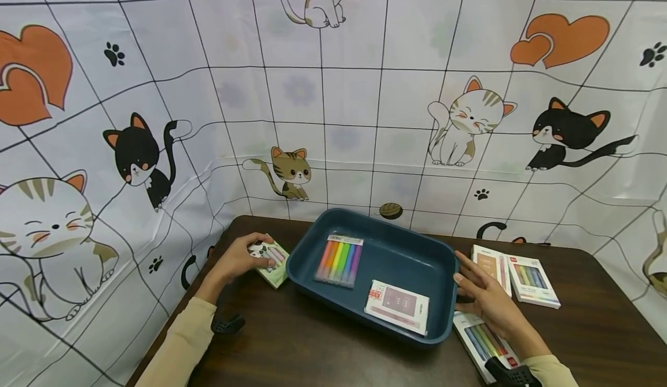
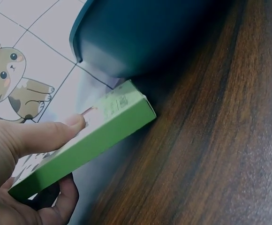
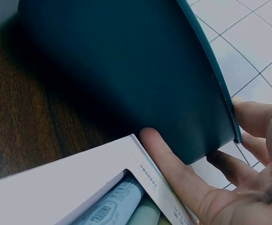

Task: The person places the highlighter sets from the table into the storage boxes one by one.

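My left hand [image 1: 237,262] grips a small green-and-white box [image 1: 279,266] with a panda-like print, left of a dark blue plastic tray [image 1: 388,239]. In the left wrist view the thumb lies on the top face of the box, with fingers curled underneath. The fingers of my right hand [image 1: 492,303] touch the right end of the tray from outside, fairly straight. Inside the tray lie a clear pack of rainbow-coloured markers [image 1: 340,262] and a white box with a greyish-pink panel [image 1: 398,306]. Below my right hand is a white box of coloured markers [image 1: 482,338], partly covered by it.
Two more flat white boxes lie at the right, one with a beige panel [image 1: 490,262] and one showing coloured markers [image 1: 534,281]. Everything stands on a dark brown wooden table [image 1: 312,346]. A white cat-print cloth [image 1: 344,103] hangs behind and along the sides.
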Tool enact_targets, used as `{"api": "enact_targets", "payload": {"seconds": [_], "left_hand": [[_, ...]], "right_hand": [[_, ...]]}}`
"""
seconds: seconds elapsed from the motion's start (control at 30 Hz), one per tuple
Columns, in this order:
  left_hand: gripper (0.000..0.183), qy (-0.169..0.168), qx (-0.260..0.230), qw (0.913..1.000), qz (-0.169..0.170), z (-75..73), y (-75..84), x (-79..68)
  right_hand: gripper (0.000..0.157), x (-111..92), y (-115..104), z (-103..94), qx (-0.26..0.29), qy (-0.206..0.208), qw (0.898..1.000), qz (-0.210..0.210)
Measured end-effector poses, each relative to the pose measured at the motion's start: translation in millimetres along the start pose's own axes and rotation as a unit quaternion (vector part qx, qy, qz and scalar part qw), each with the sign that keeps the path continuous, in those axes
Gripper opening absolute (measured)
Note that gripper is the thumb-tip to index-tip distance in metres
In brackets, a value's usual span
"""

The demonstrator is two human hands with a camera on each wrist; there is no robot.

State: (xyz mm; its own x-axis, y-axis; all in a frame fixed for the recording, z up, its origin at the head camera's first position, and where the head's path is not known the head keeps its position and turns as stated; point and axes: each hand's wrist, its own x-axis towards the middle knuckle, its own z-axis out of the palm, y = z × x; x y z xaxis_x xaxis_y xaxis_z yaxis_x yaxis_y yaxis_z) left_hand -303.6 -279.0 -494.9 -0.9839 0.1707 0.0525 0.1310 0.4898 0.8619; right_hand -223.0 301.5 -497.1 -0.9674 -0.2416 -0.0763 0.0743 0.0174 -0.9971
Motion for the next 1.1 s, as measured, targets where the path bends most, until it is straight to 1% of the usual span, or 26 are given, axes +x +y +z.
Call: {"api": "enact_targets", "payload": {"seconds": [0.2,0.4,0.7,1.0,1.1], "left_hand": [[0.058,0.000,-0.033,0.9993,-0.019,-2.5,5.8,-2.3],[0.059,0.015,-0.020,0.9994,-0.023,-4.6,6.6,-2.4],[0.058,0.027,-0.015,0.9993,-0.019,-10.2,9.0,-2.1],[0.060,0.024,-0.029,0.9990,-0.023,-12.5,10.6,-6.7],[0.060,0.027,-0.038,0.9986,-0.024,-13.0,12.8,-8.6]], "right_hand": [[0.069,0,0,-1.2,-0.001,-0.004,1.000,-0.005],[0.069,1,1,-1.8,0.001,-0.007,1.000,-0.007],[0.069,1,-1,-0.9,0.004,-0.008,1.000,-0.014],[0.070,1,0,0.0,0.007,-0.012,1.000,-0.001],[0.070,0,1,0.5,0.009,-0.012,1.000,-0.002]]}}
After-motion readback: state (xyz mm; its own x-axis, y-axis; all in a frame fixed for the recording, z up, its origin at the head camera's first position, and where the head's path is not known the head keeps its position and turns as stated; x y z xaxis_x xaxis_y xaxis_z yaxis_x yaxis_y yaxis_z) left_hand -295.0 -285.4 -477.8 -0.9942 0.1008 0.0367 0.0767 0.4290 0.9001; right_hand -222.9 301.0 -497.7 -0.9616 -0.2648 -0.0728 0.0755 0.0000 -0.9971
